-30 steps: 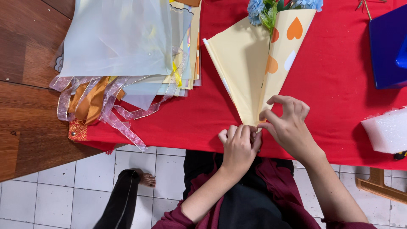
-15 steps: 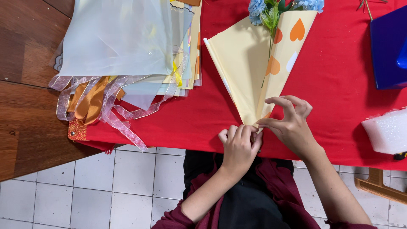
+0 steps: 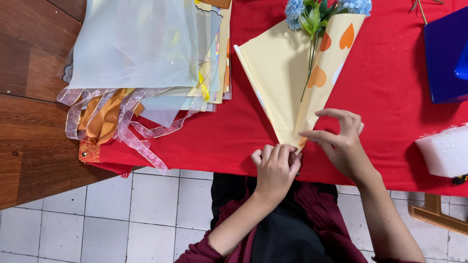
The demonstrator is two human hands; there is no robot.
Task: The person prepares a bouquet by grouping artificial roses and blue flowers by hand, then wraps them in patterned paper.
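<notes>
Right hand point(image 3: 341, 146) has slid slightly right, fingers spread, pressing the pale-yellow heart-print paper cone point(image 3: 287, 83); left hand point(image 3: 275, 165) stays fisted, pinching its tip so the wrap holds.

Right hand point(image 3: 343, 146) lifted (fingers spread) off paper cone point(image 3: 287, 83).

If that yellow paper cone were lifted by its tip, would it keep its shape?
Probably not well. The yellow paper cone looks like thin folded sheet, so it would likely flex and unfurl unless the left hand pinches its tip. The blue flowers may make it top-heavy.
</notes>
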